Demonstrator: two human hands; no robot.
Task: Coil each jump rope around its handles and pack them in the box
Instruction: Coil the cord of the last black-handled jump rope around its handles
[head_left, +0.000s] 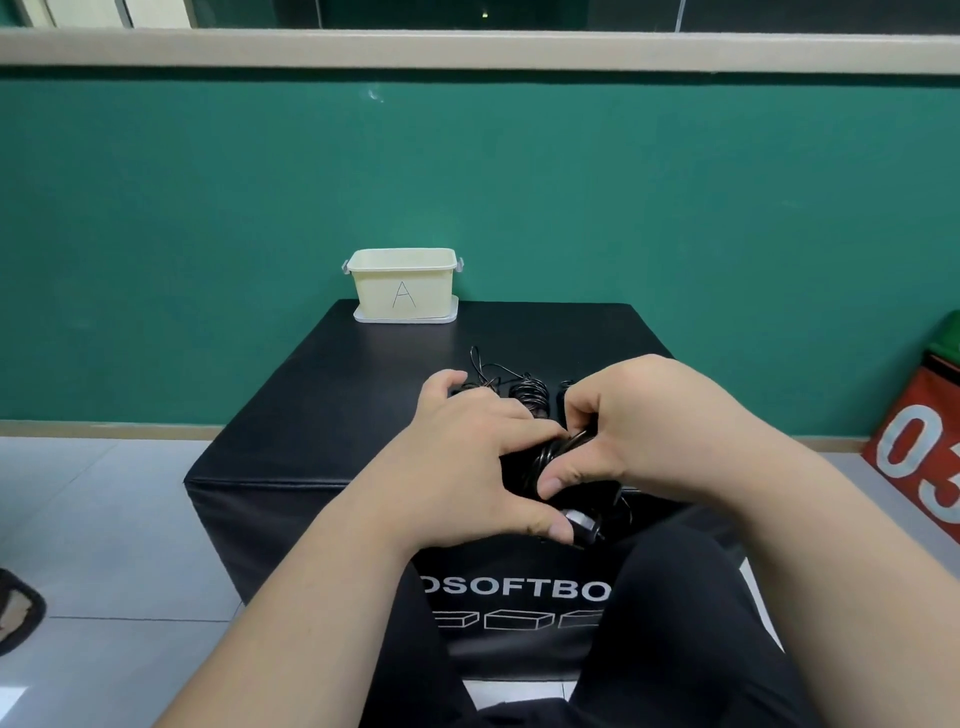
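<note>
Over the near edge of the black padded soft box (337, 415), both forearms reach in from below; the left hand (467, 457) curls round a black coiled jump rope (545, 462), thumb against its silver-ringed handle end (582, 521); the right hand (649, 426) pinches the same coil from the other side, thumb pressed on the loops; just behind, more black ropes (527, 392) lie loosely wound, partly hidden by fingers; at the far edge, well apart, stands the cream plastic box marked A (402, 288) on a white lid (405, 318); behind rises a green wall (208, 208); pale floor tiles (104, 519) lie below; a red pad numbered 03 (914, 452) leans at right.
</note>
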